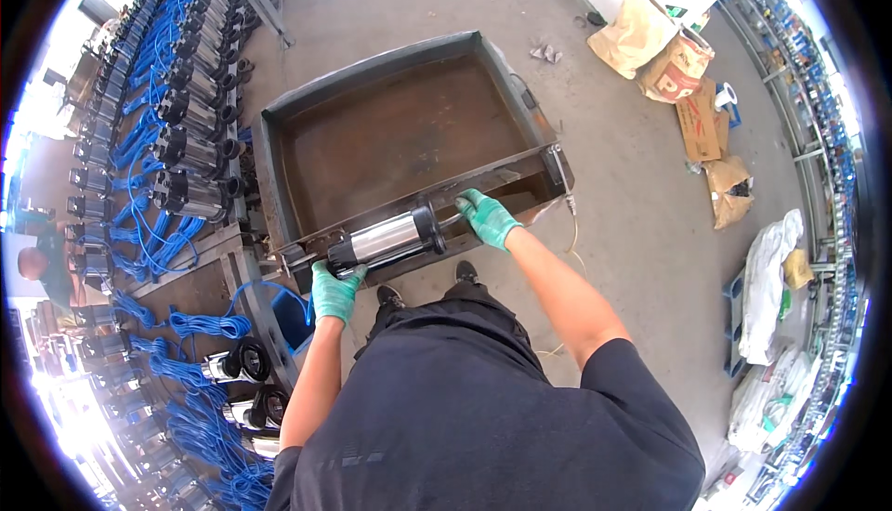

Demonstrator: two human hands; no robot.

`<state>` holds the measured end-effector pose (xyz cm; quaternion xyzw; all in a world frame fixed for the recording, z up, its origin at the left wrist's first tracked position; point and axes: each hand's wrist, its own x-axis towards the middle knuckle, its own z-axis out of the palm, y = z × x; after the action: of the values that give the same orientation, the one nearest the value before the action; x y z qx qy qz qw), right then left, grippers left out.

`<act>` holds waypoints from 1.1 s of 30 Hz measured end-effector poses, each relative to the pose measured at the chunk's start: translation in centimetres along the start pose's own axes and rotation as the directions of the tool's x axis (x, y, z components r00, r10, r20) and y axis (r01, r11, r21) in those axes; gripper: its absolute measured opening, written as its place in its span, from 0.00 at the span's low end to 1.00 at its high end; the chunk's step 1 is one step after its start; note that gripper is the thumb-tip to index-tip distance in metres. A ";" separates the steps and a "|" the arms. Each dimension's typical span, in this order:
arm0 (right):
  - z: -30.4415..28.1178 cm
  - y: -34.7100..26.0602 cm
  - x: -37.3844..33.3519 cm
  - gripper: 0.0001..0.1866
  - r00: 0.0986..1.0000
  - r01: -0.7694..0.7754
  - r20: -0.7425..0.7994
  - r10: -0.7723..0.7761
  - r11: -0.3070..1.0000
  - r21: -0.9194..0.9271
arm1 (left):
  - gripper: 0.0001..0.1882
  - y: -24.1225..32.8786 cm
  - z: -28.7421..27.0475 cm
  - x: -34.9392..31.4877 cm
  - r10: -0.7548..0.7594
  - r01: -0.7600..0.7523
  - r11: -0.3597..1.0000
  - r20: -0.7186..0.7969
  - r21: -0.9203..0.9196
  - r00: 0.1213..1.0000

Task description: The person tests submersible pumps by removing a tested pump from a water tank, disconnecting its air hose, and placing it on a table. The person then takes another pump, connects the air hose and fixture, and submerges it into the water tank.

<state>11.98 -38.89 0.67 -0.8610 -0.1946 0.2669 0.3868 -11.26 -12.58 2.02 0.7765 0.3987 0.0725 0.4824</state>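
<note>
A pump (386, 237) with a shiny steel barrel and black ends lies across the near edge of a dark metal tank (367, 62) of brown water. My left hand (335, 294), in a green glove, is closed around the pump's left black end. At its right end, my green-gloved right hand (489, 220) has its fingers bent around a short grey metal pipe (452, 220); the fingertips are partly hidden. Blue cable (269, 286) runs close to my left hand.
Rows of similar pumps (190, 195) with blue cable bundles (209, 325) line the left side. A thin hose (574, 223) hangs at the tank's right corner. Paper sacks (676, 65), cardboard (699, 125) and white bags (771, 279) lie on the right. A person (58, 269) is far left.
</note>
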 end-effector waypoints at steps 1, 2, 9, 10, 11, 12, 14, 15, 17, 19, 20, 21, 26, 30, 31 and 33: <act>-0.2 0.4 0.2 0.22 0.996 -0.041 0.079 0.035 0.996 0.078 | 0.35 0.5 0.0 -0.1 0.002 -0.002 1.000 0.003 0.001 1.000; -0.4 0.8 0.4 0.23 0.985 -0.087 0.159 0.063 0.985 0.152 | 0.33 1.0 0.0 -0.3 -0.010 0.009 1.000 0.025 0.008 1.000; -3.5 0.4 -1.4 0.28 0.812 -0.441 0.573 0.108 0.757 0.483 | 0.32 1.9 -0.2 -0.4 -0.037 0.035 0.996 0.024 0.088 0.999; -3.5 0.6 -1.6 0.28 0.820 -0.415 0.571 0.050 0.738 0.532 | 0.32 2.0 -0.3 -0.4 -0.038 0.036 0.995 0.024 0.089 0.999; -3.6 0.6 -1.6 0.28 0.820 -0.416 0.571 0.050 0.737 0.532 | 0.32 2.0 -0.3 -0.4 -0.043 0.040 0.996 0.029 0.077 0.999; -3.7 0.5 -1.4 0.28 0.830 -0.426 0.542 0.134 0.778 0.461 | 0.33 2.0 -0.3 -0.4 -0.047 0.045 0.997 0.034 0.065 0.998; -3.3 0.6 -1.1 0.27 0.837 -0.442 0.502 0.216 0.809 0.388 | 0.33 2.3 -0.3 -0.5 -0.045 0.042 0.996 0.036 0.074 0.998; -2.5 1.0 -0.5 0.26 0.864 -0.415 0.433 0.257 0.850 0.325 | 0.32 2.4 -0.2 -0.5 -0.043 0.040 0.996 0.037 0.082 0.998; -0.8 2.0 0.3 0.26 0.887 -0.392 0.361 0.289 0.883 0.256 | 0.32 1.9 -0.2 -0.5 -0.025 0.022 0.996 0.035 0.083 0.999; 0.4 2.0 0.4 0.26 0.942 -0.314 0.261 0.210 0.827 0.466 | 0.32 1.2 -0.2 -0.4 -0.008 0.006 0.997 0.030 0.081 1.000; 0.5 1.6 0.0 0.26 0.942 -0.313 0.264 0.208 0.828 0.464 | 0.32 0.8 -0.1 -0.3 -0.003 0.003 0.999 0.004 0.054 1.000; 0.5 1.2 -0.4 0.27 0.946 -0.313 0.270 0.178 0.721 0.619 | 0.32 0.4 -0.2 -0.3 0.002 -0.001 1.000 -0.021 0.027 1.000; 0.3 1.8 -0.3 0.28 0.899 -0.438 0.358 0.252 0.532 0.725 | 0.32 1.5 -0.1 -0.5 0.004 -0.004 0.999 0.003 0.054 1.000; -1.0 0.2 0.3 0.28 0.840 -0.527 0.398 0.369 0.730 0.435 | 0.33 1.5 -0.1 -0.5 -0.024 0.022 0.998 0.023 0.051 0.999; -1.3 0.0 0.5 0.27 0.845 -0.471 0.377 0.379 0.862 0.189 | 0.33 1.4 -0.1 -0.5 -0.023 0.022 0.999 0.022 0.050 0.999; 0.0 1.1 1.2 0.28 0.890 -0.395 0.281 0.358 0.915 0.085 | 0.33 1.1 0.2 -0.4 0.025 -0.024 1.000 -0.027 0.013 0.999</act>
<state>13.07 -38.91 -0.52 -0.8105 -0.0535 0.4604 0.3581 -10.87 -13.23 2.90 0.7834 0.3962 0.0865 0.4710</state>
